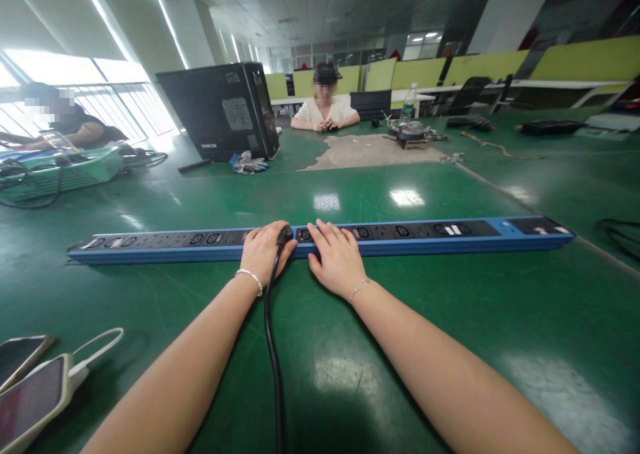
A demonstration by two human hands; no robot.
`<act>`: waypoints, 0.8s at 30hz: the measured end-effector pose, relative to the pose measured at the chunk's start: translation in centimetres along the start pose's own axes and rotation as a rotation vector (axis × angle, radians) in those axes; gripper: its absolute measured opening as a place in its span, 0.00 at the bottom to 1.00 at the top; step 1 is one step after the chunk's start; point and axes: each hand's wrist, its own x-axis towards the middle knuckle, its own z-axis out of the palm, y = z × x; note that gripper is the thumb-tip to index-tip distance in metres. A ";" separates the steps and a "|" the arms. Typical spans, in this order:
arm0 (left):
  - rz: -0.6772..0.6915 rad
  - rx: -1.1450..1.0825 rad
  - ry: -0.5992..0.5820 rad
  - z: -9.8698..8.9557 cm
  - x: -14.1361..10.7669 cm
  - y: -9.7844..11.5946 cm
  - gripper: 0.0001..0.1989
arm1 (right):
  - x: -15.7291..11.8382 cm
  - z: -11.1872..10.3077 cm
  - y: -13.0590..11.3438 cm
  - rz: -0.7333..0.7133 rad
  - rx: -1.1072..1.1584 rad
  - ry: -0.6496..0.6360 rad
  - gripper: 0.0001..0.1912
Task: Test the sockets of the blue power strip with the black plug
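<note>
A long blue power strip (430, 247) with a black face full of sockets lies across the green table. Near its middle, my left hand (265, 251) is wrapped round a black plug (285, 235), which sits at the strip's face. From the plug a black cable (273, 354) runs down toward the near edge of the view. Just to the right, my right hand (336, 255) rests on the strip with its fingers spread, holding nothing.
Two phones (37, 401) lie at the near left, one with a white cable. Beyond the strip are a green basket (75, 174), a black computer case (220, 111), gloves (249, 163) and a bottle (409, 102). Two people sit at the far side and left.
</note>
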 end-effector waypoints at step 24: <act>-0.023 0.073 -0.131 -0.3 0.0 -0.2 0.24 | 4.9 0.2 -4.4 -0.052 0.051 -0.152 0.14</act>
